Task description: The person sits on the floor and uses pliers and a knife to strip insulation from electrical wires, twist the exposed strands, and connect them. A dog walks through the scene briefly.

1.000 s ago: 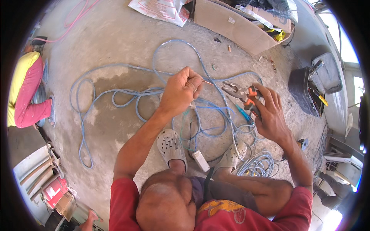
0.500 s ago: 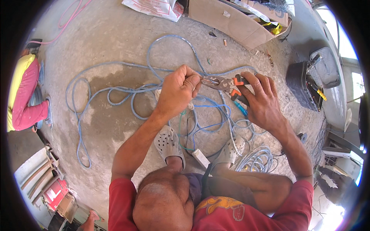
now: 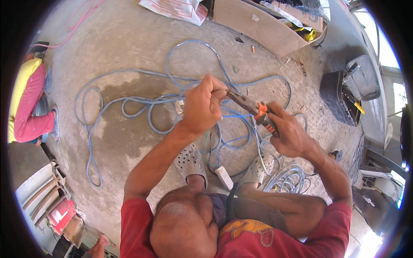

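Observation:
My left hand (image 3: 203, 103) is closed in a pinch in front of me. A thin blue wire (image 3: 236, 115) comes out from under its palm; the end in its fingertips is too small to make out. My right hand (image 3: 289, 131) wraps round the handles of pliers (image 3: 247, 102) with orange and black grips. Their handles are squeezed together, and the jaw tips meet my left fingertips. On the floor below, between my clogs, lies a small white block-shaped thing (image 3: 224, 177) with thin wires beside it.
Loops of blue-grey cable (image 3: 148, 102) spread over the concrete floor, with a tighter coil (image 3: 286, 178) by my right foot. A cardboard box (image 3: 254, 23) stands ahead, and a black toolbox (image 3: 333, 96) is at right. Another person (image 3: 32, 103) is at the far left.
The pliers have turned, jaws up and to the left and handles lower, and their handles have come together. My right hand has dropped slightly; my left fingers still pinch at the jaw tips.

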{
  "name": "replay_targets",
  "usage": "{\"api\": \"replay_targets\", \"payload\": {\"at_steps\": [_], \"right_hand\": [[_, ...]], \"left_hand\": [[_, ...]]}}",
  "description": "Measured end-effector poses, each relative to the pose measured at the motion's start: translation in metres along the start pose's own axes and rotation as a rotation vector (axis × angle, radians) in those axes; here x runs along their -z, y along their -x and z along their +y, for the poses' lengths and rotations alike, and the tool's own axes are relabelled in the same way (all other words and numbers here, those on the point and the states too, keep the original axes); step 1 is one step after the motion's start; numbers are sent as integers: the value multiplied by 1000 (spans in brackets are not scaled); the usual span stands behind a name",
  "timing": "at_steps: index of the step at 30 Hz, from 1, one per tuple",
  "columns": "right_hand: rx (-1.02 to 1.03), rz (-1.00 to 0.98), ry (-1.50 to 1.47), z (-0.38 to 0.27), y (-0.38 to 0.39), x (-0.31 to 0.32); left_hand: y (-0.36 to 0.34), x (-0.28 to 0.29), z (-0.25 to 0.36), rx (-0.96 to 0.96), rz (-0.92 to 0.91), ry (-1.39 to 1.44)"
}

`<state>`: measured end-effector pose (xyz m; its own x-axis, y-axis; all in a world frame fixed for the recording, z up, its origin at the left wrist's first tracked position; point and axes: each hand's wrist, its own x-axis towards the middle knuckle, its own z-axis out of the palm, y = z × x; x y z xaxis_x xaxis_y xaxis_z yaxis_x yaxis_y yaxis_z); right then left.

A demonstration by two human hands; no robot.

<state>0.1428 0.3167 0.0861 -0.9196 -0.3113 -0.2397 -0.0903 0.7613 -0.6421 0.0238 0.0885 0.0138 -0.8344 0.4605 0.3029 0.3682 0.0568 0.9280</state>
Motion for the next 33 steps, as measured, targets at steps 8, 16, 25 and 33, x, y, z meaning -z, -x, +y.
{"api": "replay_targets", "payload": {"at_steps": [8,16,25,33], "right_hand": [[-462,-458,-1762,-20,26,-22],[75,6,-54,15,28,-9],[133,411,709,23,-6,3],[143,401,714,18,-12,4]], "left_hand": [[6,4,-14,-273,-46,67],[-2,29,-6,454,-241,324],[1,26,10,513,-270,559],[3,18,8,525,-220,627]]}}
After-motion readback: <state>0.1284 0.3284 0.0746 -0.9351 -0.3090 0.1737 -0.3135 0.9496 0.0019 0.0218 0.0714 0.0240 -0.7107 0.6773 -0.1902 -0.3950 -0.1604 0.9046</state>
